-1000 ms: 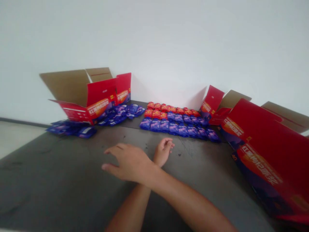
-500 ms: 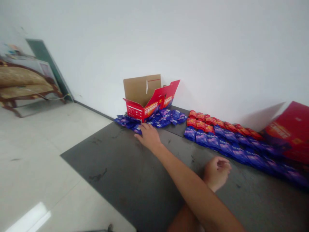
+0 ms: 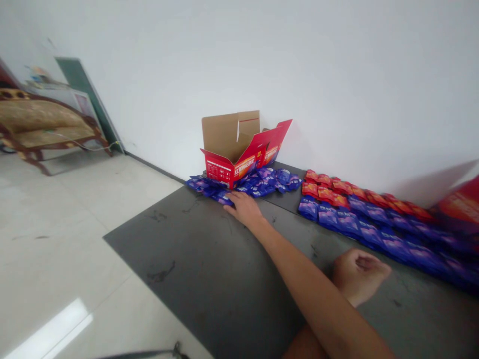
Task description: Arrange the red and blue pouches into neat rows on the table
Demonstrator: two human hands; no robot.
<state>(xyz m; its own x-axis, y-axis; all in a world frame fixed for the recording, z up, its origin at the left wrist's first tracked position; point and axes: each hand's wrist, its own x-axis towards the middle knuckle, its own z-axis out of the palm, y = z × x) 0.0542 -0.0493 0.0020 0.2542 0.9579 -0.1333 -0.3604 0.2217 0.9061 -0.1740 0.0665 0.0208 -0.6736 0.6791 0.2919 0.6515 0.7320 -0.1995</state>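
Note:
My right hand reaches far across the dark table, palm down, with fingers stretched and thumb apart. Its fingertips touch the front edge of a loose pile of blue-purple pouches. Just behind that pile stands an open red carton with its flaps up. Beneath my right forearm crosses my left arm, and my left hand is curled into a loose fist above the table. I see nothing in the fist. Close to it runs a row of blue pouches, with red pouches lined up behind.
The dark table stands against a white wall. Another red box is at the right, partly cut off by the frame. On the pale floor to the left stands a carved wooden sofa. A dark strap-like thing shows at the bottom edge.
The view has turned slightly left, so the scene sits farther right. My left fist has shifted a little to the right. The right hand stays at the edge of the blue pile.

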